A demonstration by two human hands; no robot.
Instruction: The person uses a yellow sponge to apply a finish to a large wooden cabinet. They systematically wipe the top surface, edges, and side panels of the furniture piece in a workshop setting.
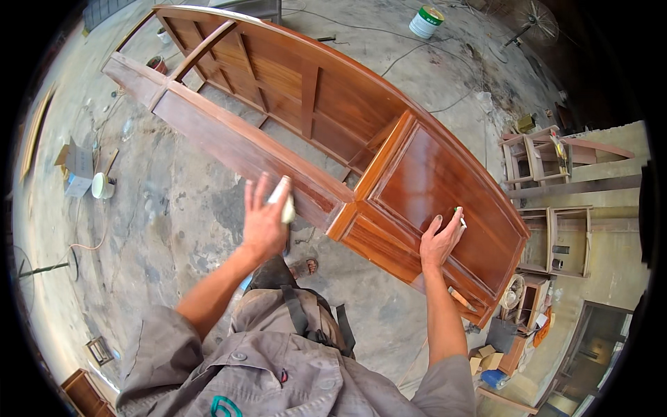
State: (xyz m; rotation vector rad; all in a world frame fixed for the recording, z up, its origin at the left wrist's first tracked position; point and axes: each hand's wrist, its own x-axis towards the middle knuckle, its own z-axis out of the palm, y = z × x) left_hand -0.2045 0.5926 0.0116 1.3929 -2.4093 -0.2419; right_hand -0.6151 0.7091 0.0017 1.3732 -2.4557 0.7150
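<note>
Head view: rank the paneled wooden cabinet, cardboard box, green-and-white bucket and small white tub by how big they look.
1. Paneled wooden cabinet, nearest the camera
2. Cardboard box
3. Green-and-white bucket
4. Small white tub

The left hand (264,226) holds a pale pad (287,200) by a wooden cabinet (337,128); the right hand (439,243) is over its glossy panel (434,177). A green-rimmed bucket (426,24) stands beyond.
</note>
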